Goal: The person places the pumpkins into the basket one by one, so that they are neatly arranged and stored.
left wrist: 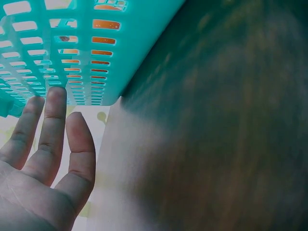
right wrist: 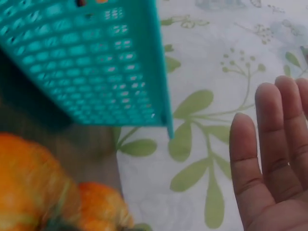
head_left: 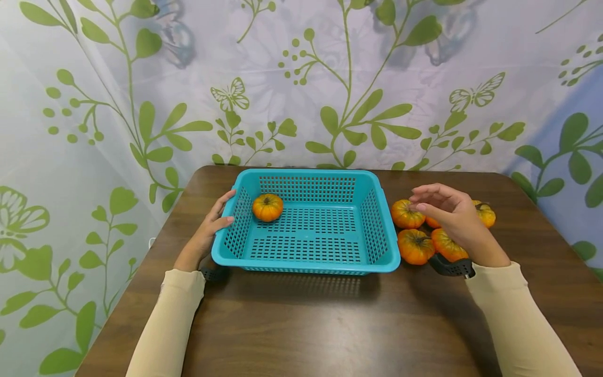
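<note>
A turquoise plastic basket [head_left: 306,266] with slotted walls sits on the table. Inside it, near the left wall, lies one small orange pumpkin [head_left: 267,208]. My left hand [head_left: 210,226] is at the basket's left side, its fingers extended and fingertips right at the slotted wall in the left wrist view. To the right of the basket my right hand [head_left: 449,212] hovers over several orange pumpkins [head_left: 416,246], partly hiding some of them. Nothing is in that hand; its fingers [right wrist: 272,130] are loosely extended in the right wrist view.
The brown wooden table [head_left: 301,324] reaches back to a white cloth backdrop [head_left: 292,78] printed with green leaves and butterflies. A dark strap [head_left: 449,266] circles the right wrist. One yellow-orange pumpkin [head_left: 485,214] shows just beyond the right hand.
</note>
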Available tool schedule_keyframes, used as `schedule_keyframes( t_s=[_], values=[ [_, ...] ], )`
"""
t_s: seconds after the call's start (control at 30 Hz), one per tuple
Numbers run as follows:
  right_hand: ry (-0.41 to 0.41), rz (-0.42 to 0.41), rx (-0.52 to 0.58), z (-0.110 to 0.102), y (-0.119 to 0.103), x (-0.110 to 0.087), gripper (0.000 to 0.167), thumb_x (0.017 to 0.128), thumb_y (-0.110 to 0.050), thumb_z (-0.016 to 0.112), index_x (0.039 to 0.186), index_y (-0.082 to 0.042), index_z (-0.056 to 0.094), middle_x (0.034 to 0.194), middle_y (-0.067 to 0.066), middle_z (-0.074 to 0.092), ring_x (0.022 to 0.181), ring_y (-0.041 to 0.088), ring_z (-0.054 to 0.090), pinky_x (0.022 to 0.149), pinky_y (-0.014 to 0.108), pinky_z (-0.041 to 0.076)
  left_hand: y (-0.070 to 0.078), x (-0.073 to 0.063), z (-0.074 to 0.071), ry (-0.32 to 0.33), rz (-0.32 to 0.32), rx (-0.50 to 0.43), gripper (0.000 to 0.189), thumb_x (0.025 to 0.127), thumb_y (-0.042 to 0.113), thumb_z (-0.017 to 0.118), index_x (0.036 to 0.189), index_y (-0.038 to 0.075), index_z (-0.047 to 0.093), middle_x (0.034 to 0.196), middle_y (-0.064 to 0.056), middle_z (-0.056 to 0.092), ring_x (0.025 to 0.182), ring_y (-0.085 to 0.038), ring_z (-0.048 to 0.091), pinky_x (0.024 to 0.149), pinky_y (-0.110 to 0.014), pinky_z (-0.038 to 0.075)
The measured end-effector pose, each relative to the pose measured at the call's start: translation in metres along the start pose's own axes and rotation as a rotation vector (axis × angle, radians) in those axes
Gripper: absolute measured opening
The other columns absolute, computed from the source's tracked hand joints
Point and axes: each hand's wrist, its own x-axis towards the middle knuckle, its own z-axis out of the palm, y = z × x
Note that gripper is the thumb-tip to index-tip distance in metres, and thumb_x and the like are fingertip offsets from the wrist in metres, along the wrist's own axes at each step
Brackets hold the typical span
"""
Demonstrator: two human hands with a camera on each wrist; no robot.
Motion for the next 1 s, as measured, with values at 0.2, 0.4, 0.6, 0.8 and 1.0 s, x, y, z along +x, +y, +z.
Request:
schedule_keyframes(
  t_s=[0.2,0.4,0.6,0.8,1.0],
  values=[
    [0.063,-0.014,-0.021,-0.007,0.006,-0.013,0.035,0.100,0.022,0.053,0.126,0.008,0.071,0.111,0.006,0.077,0.100,0.017,0.075,0.089,0.025,0.060,-0.001,0.000,0.000,0.005,-0.003,-0.007,0.072,0.104,0.014,0.047,0.172,0.020,0.024,0.172,-0.028,0.020,0.130,-0.021,0.051,0.098,-0.029,0.053],
    [0.097,-0.011,-0.063,-0.017,0.010,-0.025,0.033,0.099,0.023,0.054,0.125,0.010,0.070,0.110,0.005,0.077,0.096,0.014,0.074,0.084,0.024,0.061,-0.001,0.000,0.000,0.001,-0.004,-0.006,0.072,0.104,0.014,0.047,0.173,0.020,0.024,0.173,-0.027,0.019,0.131,-0.022,0.051,0.098,-0.029,0.053],
    [0.119,0.001,-0.123,-0.032,0.012,-0.039,0.035,0.098,0.022,0.058,0.127,0.007,0.071,0.115,0.002,0.079,0.099,0.011,0.075,0.085,0.021,0.059,-0.001,0.000,0.000,-0.002,0.001,-0.007,0.072,0.105,0.014,0.047,0.173,0.020,0.024,0.173,-0.027,0.019,0.130,-0.021,0.051,0.099,-0.029,0.053],
    [0.148,0.010,-0.171,-0.048,0.014,-0.052,0.038,0.094,0.025,0.061,0.127,0.008,0.071,0.117,0.000,0.079,0.103,0.010,0.075,0.085,0.018,0.058,-0.001,0.000,-0.001,0.000,-0.001,0.002,0.073,0.104,0.014,0.046,0.172,0.020,0.024,0.171,-0.029,0.021,0.129,-0.022,0.052,0.098,-0.029,0.054],
    [0.190,0.020,-0.159,-0.061,0.017,-0.063,0.043,0.093,0.026,0.062,0.130,0.006,0.071,0.117,0.002,0.079,0.103,0.011,0.075,0.084,0.019,0.059,-0.002,0.001,-0.001,-0.003,-0.004,0.003,0.073,0.104,0.014,0.046,0.173,0.021,0.023,0.172,-0.028,0.020,0.129,-0.022,0.052,0.098,-0.029,0.054]
  ],
)
